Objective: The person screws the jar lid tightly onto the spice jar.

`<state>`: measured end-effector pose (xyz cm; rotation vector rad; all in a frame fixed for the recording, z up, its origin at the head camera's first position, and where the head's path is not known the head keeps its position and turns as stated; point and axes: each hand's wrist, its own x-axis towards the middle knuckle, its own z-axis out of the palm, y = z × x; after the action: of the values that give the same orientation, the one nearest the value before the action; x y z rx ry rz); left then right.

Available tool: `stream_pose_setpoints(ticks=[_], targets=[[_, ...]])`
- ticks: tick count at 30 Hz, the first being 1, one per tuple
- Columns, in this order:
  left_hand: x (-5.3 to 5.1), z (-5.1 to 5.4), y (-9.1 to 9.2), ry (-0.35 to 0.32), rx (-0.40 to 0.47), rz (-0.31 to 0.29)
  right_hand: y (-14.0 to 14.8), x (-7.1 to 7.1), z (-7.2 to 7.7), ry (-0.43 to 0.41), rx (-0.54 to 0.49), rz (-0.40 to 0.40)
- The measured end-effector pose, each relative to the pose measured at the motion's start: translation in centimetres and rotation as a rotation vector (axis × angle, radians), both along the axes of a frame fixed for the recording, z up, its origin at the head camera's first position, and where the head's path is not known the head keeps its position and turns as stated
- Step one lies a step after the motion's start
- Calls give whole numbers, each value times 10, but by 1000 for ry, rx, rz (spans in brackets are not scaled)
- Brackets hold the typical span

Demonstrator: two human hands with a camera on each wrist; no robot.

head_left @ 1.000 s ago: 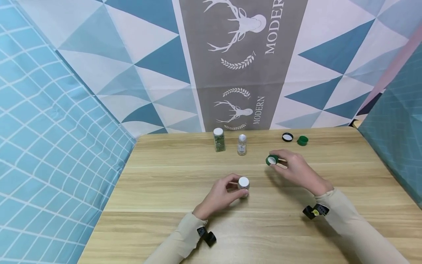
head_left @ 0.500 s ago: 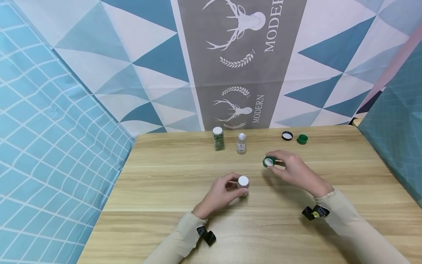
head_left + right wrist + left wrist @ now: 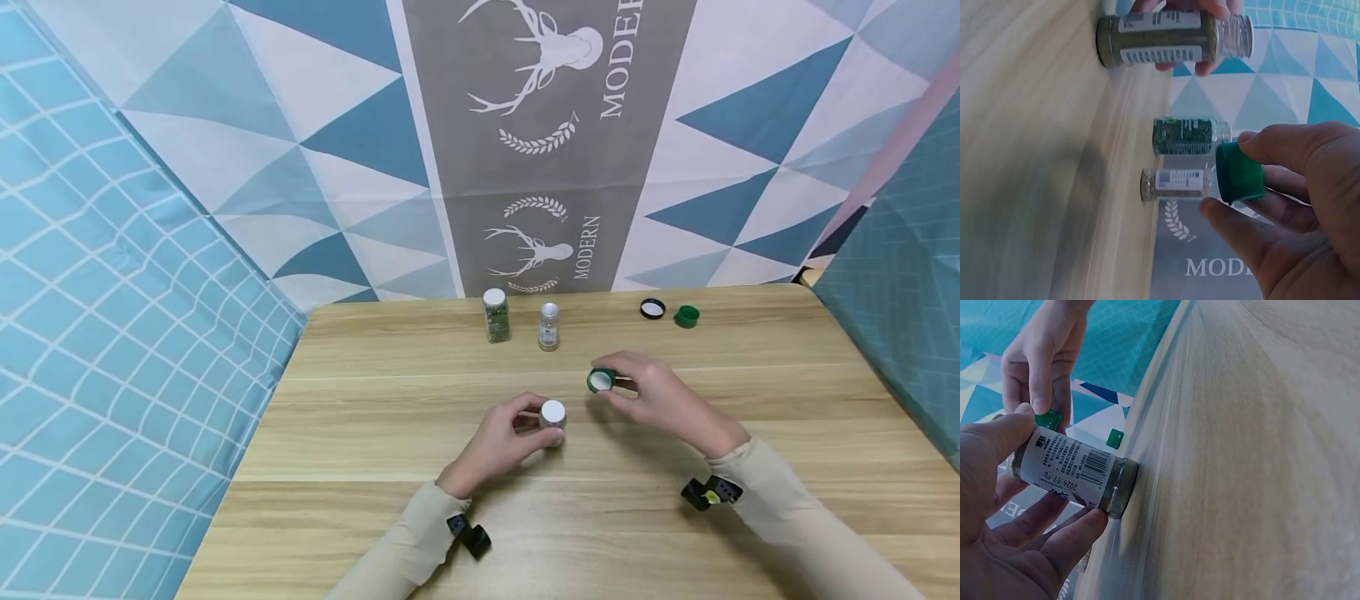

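In the head view my left hand [image 3: 497, 440] grips a glass spice jar [image 3: 553, 413] with a white top, thumb on the near side. Upright on the table, the jar carries a printed barcode label [image 3: 1072, 464] in the left wrist view. The right wrist view shows its greyish-brown contents and a bare threaded neck. My right hand [image 3: 651, 398] pinches a green cap [image 3: 1239, 174] between thumb and fingers, its white inner side turned toward the jar. The cap is apart from the jar, to its right and slightly farther back, held above the table.
Toward the back of the wooden table [image 3: 360, 417] stand a jar of green flakes [image 3: 497, 317] and a smaller clear jar [image 3: 549, 327]. A black cap [image 3: 652, 309] and another green cap [image 3: 686, 317] lie at the back right. Patterned cloth hangs behind and at both sides.
My right hand has carried the green cap leftward and a little nearer to me, closer to the held jar. The left hand and its jar have stayed in place.
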<state>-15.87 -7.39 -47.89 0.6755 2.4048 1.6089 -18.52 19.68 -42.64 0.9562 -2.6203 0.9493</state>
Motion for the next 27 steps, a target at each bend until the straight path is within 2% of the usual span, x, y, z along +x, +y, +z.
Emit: stream_pose_setpoints(ticks=[13, 20, 27], targets=[[0, 0, 0, -4, 12, -3, -11, 5, -7, 58, -1, 52], [0, -1, 0, -11, 14, -1, -17, 10, -11, -28, 9, 61], [0, -1, 0, -8, 13, 0, -19, 12, -11, -52, -13, 75]])
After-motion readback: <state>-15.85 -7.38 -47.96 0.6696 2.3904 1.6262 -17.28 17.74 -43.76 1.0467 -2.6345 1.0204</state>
